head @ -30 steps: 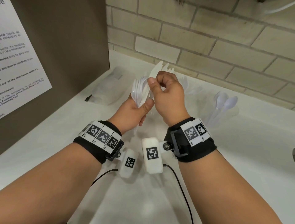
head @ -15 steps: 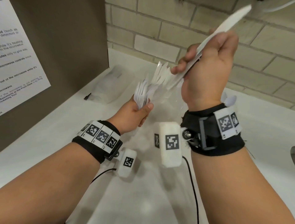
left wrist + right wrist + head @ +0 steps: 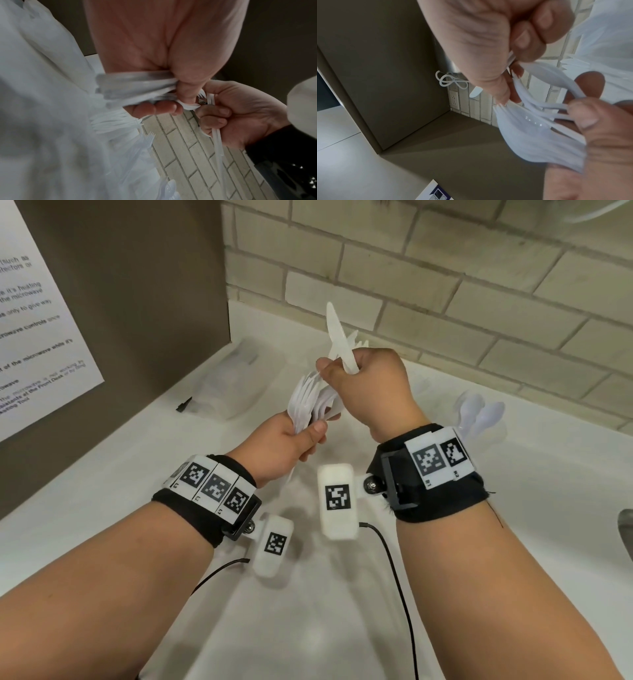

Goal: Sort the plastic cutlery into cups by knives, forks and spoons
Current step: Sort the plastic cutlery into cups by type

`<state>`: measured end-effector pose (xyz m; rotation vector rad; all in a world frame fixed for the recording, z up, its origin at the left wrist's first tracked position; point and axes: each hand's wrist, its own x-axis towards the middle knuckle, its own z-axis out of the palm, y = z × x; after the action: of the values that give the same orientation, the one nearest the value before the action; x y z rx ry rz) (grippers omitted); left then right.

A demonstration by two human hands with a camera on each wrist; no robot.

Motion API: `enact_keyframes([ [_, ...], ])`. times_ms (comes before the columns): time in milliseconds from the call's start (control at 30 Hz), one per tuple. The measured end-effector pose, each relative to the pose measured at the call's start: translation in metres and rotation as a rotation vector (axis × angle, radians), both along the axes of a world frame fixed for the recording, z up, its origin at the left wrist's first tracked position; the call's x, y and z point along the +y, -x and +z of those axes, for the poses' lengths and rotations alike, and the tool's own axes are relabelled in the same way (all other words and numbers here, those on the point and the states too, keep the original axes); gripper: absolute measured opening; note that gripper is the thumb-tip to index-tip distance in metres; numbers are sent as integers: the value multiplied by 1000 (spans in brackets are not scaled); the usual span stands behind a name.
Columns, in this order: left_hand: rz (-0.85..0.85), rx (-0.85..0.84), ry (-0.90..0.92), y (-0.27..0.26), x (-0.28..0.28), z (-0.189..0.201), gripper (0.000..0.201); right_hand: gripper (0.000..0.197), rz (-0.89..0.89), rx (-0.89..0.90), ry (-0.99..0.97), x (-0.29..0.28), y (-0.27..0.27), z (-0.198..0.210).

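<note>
My left hand (image 3: 313, 436) grips a fanned bundle of white plastic cutlery (image 3: 306, 398) by its handles; fork tines show in the bundle (image 3: 530, 128) in the right wrist view. My right hand (image 3: 337, 371) is just above it, fingers curled round a white knife (image 3: 333, 330) whose blade points up. Its thumb and forefinger touch the top of the bundle. The left wrist view shows the knife's handle (image 3: 218, 146) running down through the right fist (image 3: 214, 116). A clear cup with spoons (image 3: 479, 414) stands at the right by the wall. More knife tips (image 3: 356, 338) show behind my right hand.
A clear plastic bag (image 3: 236, 381) lies on the white counter (image 3: 513, 542) at the back left, with a small black piece (image 3: 184, 404) beside it. A brown panel (image 3: 137, 285) with a notice stands left and a brick wall behind. A sink's rim (image 3: 627, 529) shows far right.
My right hand pulled a knife out of the bundle, lifted it up and to the right, and has now come back down to the bundle with the knife still in it. The left hand stayed put.
</note>
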<state>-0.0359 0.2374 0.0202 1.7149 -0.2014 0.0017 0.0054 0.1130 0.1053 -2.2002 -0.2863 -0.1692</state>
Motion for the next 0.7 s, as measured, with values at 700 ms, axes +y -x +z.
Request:
enact_keyframes([
  [700,-51,141,21,-5,-2,-2,24,11,-29,-11,-324,-8,-8,4],
])
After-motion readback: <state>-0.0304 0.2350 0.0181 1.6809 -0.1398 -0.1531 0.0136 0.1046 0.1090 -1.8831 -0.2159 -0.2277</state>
